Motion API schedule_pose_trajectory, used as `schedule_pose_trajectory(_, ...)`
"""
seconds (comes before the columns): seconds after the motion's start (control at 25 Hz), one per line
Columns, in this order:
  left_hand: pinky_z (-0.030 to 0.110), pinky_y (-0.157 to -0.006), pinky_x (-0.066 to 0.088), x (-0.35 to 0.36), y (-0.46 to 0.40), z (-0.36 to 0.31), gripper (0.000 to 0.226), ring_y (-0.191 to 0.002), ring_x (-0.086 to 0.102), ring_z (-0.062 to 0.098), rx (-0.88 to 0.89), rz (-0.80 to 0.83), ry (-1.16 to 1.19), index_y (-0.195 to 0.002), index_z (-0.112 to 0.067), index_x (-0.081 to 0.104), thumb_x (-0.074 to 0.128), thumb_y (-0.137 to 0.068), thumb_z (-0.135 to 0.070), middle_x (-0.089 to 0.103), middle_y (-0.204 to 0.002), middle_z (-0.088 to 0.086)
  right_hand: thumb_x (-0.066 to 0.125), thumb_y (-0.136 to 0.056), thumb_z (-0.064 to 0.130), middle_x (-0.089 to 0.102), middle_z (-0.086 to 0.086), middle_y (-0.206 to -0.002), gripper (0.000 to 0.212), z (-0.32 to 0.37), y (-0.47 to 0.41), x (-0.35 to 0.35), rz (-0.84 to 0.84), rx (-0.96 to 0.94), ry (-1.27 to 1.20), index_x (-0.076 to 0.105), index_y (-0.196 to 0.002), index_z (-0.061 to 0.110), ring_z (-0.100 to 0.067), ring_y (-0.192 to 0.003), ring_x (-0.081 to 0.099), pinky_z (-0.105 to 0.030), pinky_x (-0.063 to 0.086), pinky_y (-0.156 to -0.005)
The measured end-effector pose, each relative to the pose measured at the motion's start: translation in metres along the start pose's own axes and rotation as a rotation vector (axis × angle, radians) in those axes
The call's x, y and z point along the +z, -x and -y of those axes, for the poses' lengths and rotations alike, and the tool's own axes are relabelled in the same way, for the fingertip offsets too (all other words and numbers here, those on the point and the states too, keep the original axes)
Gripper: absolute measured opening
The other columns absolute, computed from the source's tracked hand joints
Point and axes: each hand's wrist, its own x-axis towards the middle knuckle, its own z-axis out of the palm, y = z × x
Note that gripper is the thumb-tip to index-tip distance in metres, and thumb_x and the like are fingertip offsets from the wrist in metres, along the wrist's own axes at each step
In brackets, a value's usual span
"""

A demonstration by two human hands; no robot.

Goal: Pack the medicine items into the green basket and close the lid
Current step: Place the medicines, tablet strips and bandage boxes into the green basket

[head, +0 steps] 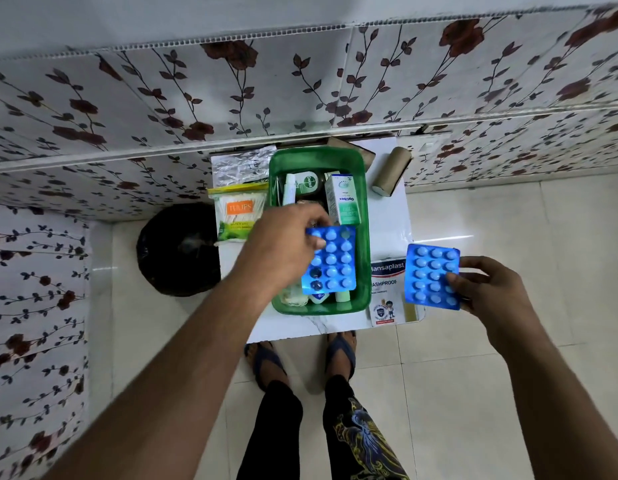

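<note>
**A:** What has the left hand [286,244] got?

**B:** Its fingers are pinched on the top edge of a blue blister strip [330,259], which hangs over the near half of the green basket [364,237]. A couple of pockets at the strip's lower left look dark, probably already emptied.

**A:** And the right hand [487,285]?

**B:** It is clamped on the right edge of a second blue blister strip [432,277], thumb on the face and fingers behind, held out beside the basket and above the Hansaplast box [385,289] on the white table [387,209].

**A:** How will the strips handle?

**B:** I judge them very light, thin and a bit springy: stiff enough to hold by one edge, but the foil face is slick. Better to grip the flat margin than the domes, since pressing could pop a tablet.

**A:** What is in the basket?

**B:** An Optibex carton [344,199], a Dettol bottle [309,183] and a white tube [289,188]. The Tulips cotton-bud pack [240,216] and a bandage roll [392,171] lie outside. I see no lid.
</note>
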Motion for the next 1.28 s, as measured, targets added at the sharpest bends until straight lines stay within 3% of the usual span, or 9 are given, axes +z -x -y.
schedule_pose_trajectory(0.2, 0.033, -0.078, 0.051, 0.041, -0.016, 0.01, 0.033, -0.093, 0.062, 0.024, 0.026, 0.056, -0.192, -0.111, -0.022, 0.069, 0.076, -0.079, -0.017, 0.066, -0.11, 0.007, 0.067, -0.086, -0.001, 0.073, -0.004, -0.075, 0.02, 0.024, 0.01, -0.002, -0.004, -0.106, -0.018, 0.064, -0.091, 0.019, -0.015, -0.064, 0.07, -0.026, 0.058, -0.061)
schedule_pose_trajectory(0.28, 0.034, -0.076, 0.049, 0.046, -0.016, 0.01, 0.036, -0.094, 0.061, 0.027, 0.052, 0.025, -0.289, -0.114, -0.019, 0.068, 0.077, -0.079, -0.019, 0.06, -0.108, 0.009, 0.069, -0.085, 0.002, 0.073, -0.005, -0.079, 0.02, 0.032, 0.017, 0.004, -0.009, -0.131, 0.001, 0.064, -0.091, 0.02, -0.014, -0.067, 0.068, -0.03, 0.053, -0.063)
schedule_pose_trajectory(0.44, 0.035, -0.072, 0.044, 0.038, -0.011, 0.004, 0.019, -0.1, 0.057, 0.027, 0.175, 0.041, -0.51, -0.1, -0.012, 0.069, 0.071, -0.081, -0.01, 0.063, -0.095, 0.008, 0.07, -0.084, 0.0, 0.074, 0.002, -0.067, 0.018, 0.049, 0.039, 0.03, 0.012, -0.167, -0.058, 0.063, -0.092, 0.015, -0.005, -0.056, 0.068, -0.019, 0.049, -0.049)
schedule_pose_trajectory(0.56, 0.034, -0.079, 0.049, 0.007, 0.002, 0.012, 0.043, -0.1, 0.06, 0.024, 0.221, -0.083, -0.358, -0.117, -0.015, 0.067, 0.058, -0.08, 0.005, 0.068, -0.106, 0.004, 0.072, -0.083, 0.0, 0.075, -0.003, -0.073, 0.023, 0.051, 0.056, 0.073, 0.11, -0.17, -0.101, 0.063, -0.098, 0.014, -0.014, -0.065, 0.073, -0.025, 0.055, -0.054)
schedule_pose_trajectory(0.72, 0.037, -0.083, 0.054, -0.024, 0.016, 0.053, 0.037, -0.095, 0.066, 0.019, 0.095, -0.42, -0.049, -0.117, -0.018, 0.065, 0.049, -0.09, 0.001, 0.071, -0.106, 0.004, 0.068, -0.086, 0.007, 0.071, 0.006, -0.082, 0.039, 0.035, 0.06, 0.136, 0.146, -0.317, 0.285, 0.056, -0.116, 0.029, -0.013, -0.079, 0.069, -0.028, 0.056, -0.064)
schedule_pose_trajectory(0.88, 0.037, -0.081, 0.054, -0.013, 0.016, 0.083, 0.032, -0.085, 0.065, 0.015, -0.037, -0.385, 0.097, -0.114, -0.021, 0.066, 0.053, -0.09, -0.005, 0.07, -0.094, -0.001, 0.064, -0.085, 0.01, 0.068, -0.008, -0.109, 0.05, 0.018, 0.046, 0.165, 0.139, -0.438, 0.618, 0.047, -0.13, 0.025, -0.031, -0.097, 0.065, -0.031, 0.05, -0.071)
schedule_pose_trajectory(1.08, 0.037, -0.076, 0.056, -0.008, 0.02, 0.102, 0.028, -0.081, 0.065, 0.013, -0.121, -0.381, 0.147, -0.11, -0.021, 0.068, 0.056, -0.088, -0.007, 0.069, -0.093, -0.005, 0.065, -0.087, 0.016, 0.063, -0.011, -0.112, 0.046, 0.012, 0.044, 0.177, 0.043, -0.542, 0.997, 0.042, -0.127, 0.013, -0.033, -0.097, 0.065, -0.034, 0.042, -0.068)
schedule_pose_trajectory(1.2, 0.035, -0.074, 0.056, -0.007, 0.023, 0.105, 0.027, -0.08, 0.065, 0.011, -0.136, -0.343, 0.141, -0.107, -0.021, 0.069, 0.057, -0.087, -0.007, 0.069, -0.091, -0.006, 0.064, -0.09, 0.023, 0.059, -0.012, -0.119, 0.043, 0.013, 0.044, 0.175, 0.045, -0.565, 1.051, 0.044, -0.126, 0.009, -0.032, -0.099, 0.064, -0.036, 0.048, -0.074)
schedule_pose_trajectory(1.28, 0.036, -0.069, 0.057, -0.009, 0.023, 0.107, 0.026, -0.078, 0.065, 0.012, -0.14, -0.336, 0.147, -0.105, -0.021, 0.07, 0.057, -0.087, -0.007, 0.069, -0.088, -0.006, 0.062, -0.092, 0.028, 0.06, -0.012, -0.121, 0.055, 0.016, 0.047, 0.174, 0.096, -0.54, 1.046, 0.039, -0.137, 0.006, -0.031, -0.103, 0.064, -0.036, 0.049, -0.078)
